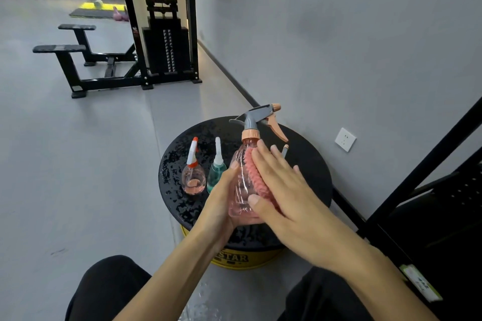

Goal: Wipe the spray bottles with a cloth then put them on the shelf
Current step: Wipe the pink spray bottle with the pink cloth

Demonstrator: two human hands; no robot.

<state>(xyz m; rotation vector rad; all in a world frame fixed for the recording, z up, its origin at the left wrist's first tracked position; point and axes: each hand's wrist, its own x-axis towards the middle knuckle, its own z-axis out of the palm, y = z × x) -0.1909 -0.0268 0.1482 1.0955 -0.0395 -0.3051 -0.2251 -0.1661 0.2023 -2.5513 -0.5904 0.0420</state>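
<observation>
Early stage, by my reading. Left hand [221, 200] grips big bottle [241, 172]; right hand [284, 190], fingers straight, presses cloth [257, 177] on its side. Small bottle [193, 177] and green bottle [216, 172] wait on stool [307, 164]. Shelving all left.

weight machine [167, 52] by wall | wall socket [345, 139] | round black stand [313, 159]

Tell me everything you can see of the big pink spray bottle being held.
The big pink spray bottle is clear pink plastic with a peach collar, grey trigger head and peach trigger and nozzle. It is held nearly upright above the round black stand. The left hand grips its lower body; the right hand presses a pink cloth against its right side.
</observation>
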